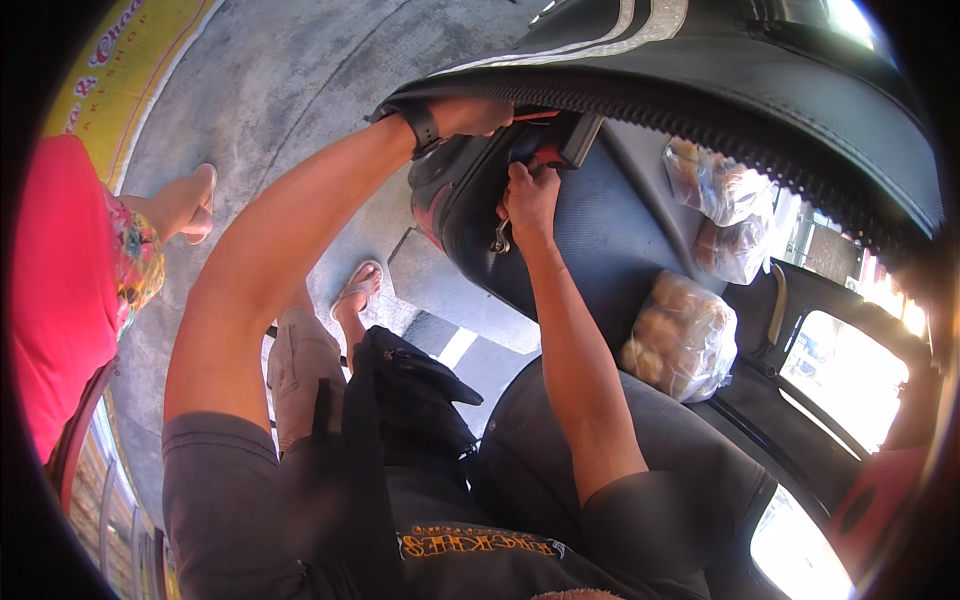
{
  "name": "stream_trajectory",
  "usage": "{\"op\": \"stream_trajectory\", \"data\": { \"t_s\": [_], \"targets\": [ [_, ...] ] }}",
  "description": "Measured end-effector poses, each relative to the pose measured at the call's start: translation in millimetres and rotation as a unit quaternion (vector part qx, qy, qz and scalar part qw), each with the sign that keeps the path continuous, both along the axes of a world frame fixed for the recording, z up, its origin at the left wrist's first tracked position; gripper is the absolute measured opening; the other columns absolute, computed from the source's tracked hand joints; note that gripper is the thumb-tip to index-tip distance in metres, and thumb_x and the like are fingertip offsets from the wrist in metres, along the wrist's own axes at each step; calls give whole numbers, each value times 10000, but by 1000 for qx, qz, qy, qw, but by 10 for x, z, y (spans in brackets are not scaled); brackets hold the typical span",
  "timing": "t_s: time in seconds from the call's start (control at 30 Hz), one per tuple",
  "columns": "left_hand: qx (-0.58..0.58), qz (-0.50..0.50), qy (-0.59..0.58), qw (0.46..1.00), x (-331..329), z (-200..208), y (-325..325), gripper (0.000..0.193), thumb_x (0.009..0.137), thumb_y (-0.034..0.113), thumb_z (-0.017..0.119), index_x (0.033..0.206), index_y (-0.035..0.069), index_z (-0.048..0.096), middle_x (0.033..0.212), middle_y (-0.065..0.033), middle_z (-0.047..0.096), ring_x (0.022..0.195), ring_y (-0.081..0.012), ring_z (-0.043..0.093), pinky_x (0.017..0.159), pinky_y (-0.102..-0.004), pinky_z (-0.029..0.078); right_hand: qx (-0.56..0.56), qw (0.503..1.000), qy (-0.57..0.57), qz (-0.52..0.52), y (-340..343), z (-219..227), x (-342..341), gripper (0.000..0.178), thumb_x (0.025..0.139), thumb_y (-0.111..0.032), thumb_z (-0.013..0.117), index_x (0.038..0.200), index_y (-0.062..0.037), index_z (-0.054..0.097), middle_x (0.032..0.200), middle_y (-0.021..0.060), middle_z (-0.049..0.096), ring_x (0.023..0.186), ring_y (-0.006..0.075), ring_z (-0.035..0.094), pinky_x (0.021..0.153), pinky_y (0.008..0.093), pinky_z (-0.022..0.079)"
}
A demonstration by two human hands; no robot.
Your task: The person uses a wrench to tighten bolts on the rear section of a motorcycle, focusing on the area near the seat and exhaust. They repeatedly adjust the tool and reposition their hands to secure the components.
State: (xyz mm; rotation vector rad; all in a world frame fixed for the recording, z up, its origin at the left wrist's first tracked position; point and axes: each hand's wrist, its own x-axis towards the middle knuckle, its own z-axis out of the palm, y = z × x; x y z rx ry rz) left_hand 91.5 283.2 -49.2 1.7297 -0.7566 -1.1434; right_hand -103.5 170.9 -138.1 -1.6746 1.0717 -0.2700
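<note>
My left hand [478, 116], with a black watch [424, 128] at its wrist, reaches under the toothed edge of a black cover [640, 90]. Its fingers look curled and are partly hidden; a thin red-orange strip [537, 117] shows just beyond them. My right hand [532, 200] is closed in a fist over the dark padded seat [590, 230]. From below that fist pokes a small shiny metal piece [501, 236], too small to name. Right above the fist is a red and dark blocky object [560, 148]; whether the fingers grip it cannot be told.
Clear plastic bags of round bread rolls [680, 340] rest on the seat's right side, with more bags [735, 245] farther back. At left stands a person in a red top [65, 290]. Grey paving [270, 110] lies below, and a black bag [405, 400] hangs at my front.
</note>
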Motion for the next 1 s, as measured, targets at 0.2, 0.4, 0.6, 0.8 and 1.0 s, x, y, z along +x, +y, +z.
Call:
{"op": "stream_trajectory", "data": {
  "t_s": [0.2, 0.4, 0.6, 0.8, 1.0],
  "targets": [
    [-56, -3, 6, 998, 31, -790, -405, 205, 956, 191, 498, 844, 59, 607, 643, -30, 603, 483, -114, 521, 431, -291, 387, -153, 979, -16, 137, -83, -408, -91, 235, 899, -43, 534, 756, -108, 359, 555, -13, 387, 367, 110, 370, 333, 311, 359],
    [-30, -34, -13, 999, -15, -393, -348, 208, 970, 189, 472, 874, 58, 603, 677, -36, 610, 503, -115, 519, 439, -293, 384, -456, 866, -15, 207, -193, -730, -288, 184, 907, -44, 551, 848, -88, 383, 593, 10, 417, 390, 112, 416, 332, 301, 385],
    [-76, -25, -136, 987, -215, -616, -242, 202, 966, 196, 479, 892, 61, 610, 710, -47, 619, 545, -132, 533, 478, -306, 397, -485, 860, -11, 157, -55, -569, -145, 172, 909, -45, 563, 891, -64, 393, 641, 30, 442, 407, 112, 445, 337, 306, 398],
    [-94, -35, -275, 956, -454, -776, -382, 198, 963, 204, 486, 911, 64, 616, 742, -58, 627, 588, -150, 548, 517, -318, 410, 55, 998, -1, -35, 100, 258, 75, 173, 905, -55, 583, 885, -47, 411, 625, 46, 458, 410, 137, 458, 343, 319, 409],
    [-97, -68, -320, 940, -423, -806, -335, 197, 959, 211, 493, 929, 66, 623, 775, -69, 636, 631, -168, 563, 556, -331, 423, 50, 997, 7, -51, 107, 209, 89, 196, 909, -63, 603, 884, -46, 410, 642, 61, 478, 403, 156, 466, 345, 322, 409]
  ]
}}
